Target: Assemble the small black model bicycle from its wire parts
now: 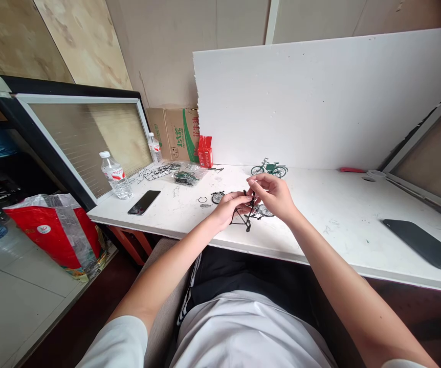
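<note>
My left hand [229, 208] is closed on a black model bicycle frame [248, 223], held just above the white table. My right hand [273, 193] is at the upper end of that frame, thumb and fingertips pinched together; whether they grip the frame or a small part there is hidden. Behind the hands, a small spoked wheel [265, 210] shows on the table. Left of my left hand lie another small wheel [217, 198] and a thin black ring [202, 199]. An assembled green model bicycle [269, 168] stands upright farther back.
A black phone [144, 202] and a water bottle [115, 176] are at the left. Black part sprues [161, 171] and a clear bag of green parts [185, 177] lie behind them. A red box [205, 152] stands farther back. A dark flat slab [425, 244] lies at the right.
</note>
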`<state>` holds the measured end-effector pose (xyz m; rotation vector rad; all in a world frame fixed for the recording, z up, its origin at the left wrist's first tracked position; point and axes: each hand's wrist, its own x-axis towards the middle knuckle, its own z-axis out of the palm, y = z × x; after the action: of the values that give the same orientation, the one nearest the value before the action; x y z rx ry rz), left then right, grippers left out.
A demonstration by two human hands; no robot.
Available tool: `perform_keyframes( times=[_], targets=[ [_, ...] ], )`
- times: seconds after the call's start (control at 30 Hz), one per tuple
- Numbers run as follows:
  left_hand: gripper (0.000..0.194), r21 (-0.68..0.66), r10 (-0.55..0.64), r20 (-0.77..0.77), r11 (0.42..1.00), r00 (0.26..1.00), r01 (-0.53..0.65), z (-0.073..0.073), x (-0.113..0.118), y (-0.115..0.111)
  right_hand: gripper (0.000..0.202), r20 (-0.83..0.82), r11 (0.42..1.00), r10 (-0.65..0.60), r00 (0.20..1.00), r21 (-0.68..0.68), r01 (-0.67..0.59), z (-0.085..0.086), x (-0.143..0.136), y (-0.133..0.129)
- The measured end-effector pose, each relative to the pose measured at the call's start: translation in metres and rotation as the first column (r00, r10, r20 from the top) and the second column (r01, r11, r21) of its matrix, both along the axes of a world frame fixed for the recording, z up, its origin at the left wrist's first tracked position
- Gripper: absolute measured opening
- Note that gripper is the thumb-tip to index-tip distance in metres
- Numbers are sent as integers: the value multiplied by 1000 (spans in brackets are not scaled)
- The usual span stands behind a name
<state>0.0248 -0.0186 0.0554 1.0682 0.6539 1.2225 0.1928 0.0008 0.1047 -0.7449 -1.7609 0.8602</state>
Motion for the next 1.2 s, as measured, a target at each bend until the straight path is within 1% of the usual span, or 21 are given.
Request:
perform_keyframes(
  times=[0.63,1.2],
  targets=[
    [31,-20,12,9,1000,1000,-12,1,1,0,45,7,1000,-6,1000,-8,6,0,-1,-1],
    [29,-39,24,22,999,999,-23,-4,2,2,45,22,1000,-12,1000,-14,12,-3,-2,2]
  ],
)
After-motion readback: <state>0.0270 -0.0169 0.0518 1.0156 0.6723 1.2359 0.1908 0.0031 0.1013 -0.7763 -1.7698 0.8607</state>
